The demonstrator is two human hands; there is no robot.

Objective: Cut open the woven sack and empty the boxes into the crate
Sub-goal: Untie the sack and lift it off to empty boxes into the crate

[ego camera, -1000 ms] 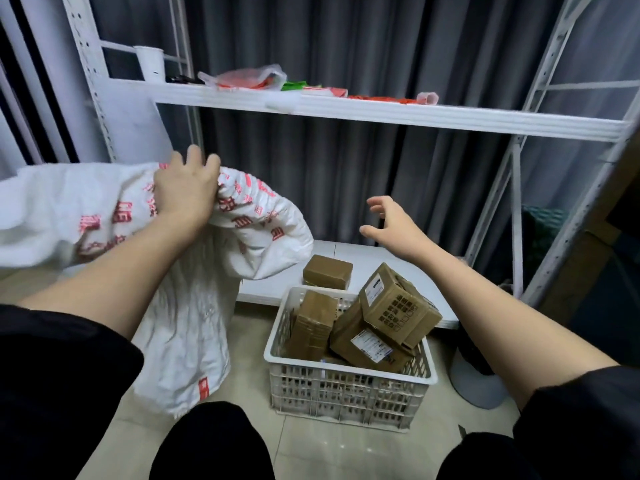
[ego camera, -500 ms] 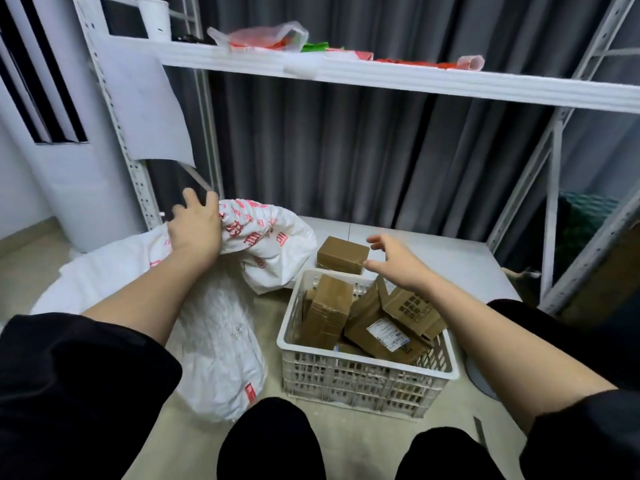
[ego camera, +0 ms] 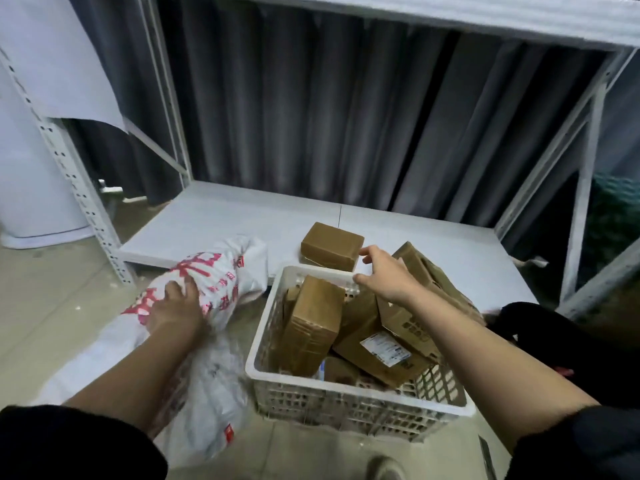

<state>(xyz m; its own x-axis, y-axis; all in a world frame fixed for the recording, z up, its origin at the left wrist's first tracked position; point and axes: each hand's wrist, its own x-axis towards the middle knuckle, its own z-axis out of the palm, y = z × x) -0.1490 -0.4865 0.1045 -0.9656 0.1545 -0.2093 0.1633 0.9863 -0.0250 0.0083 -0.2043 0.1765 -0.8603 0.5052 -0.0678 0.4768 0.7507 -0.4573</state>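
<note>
1. Woven sack (ego camera: 207,282): white with red print, lies slack and crumpled on the floor, just left of the crate (ego camera: 346,400). Looks emptied; soft, light cloth, likely slick, best taken by a bunched fistful.
2. Left hand (ego camera: 175,308) rests on the sack, fingers pressed down into the fabric. Whether they pinch a fold, cannot tell.
3. White plastic crate holds several brown cardboard boxes (ego camera: 311,323), piled at angles, one with a shipping label.
4. One stray box (ego camera: 331,245) sits outside, on the low shelf board (ego camera: 214,223) just behind the crate's far rim.
5. Right hand (ego camera: 386,277) reaches over the far rim, fingers spread and empty, thumb tip at or near the stray box's corner.
6. Judgement: taped box is stiff, small, probably light. Grip across opposite side faces, lift, drop into crate.
</note>
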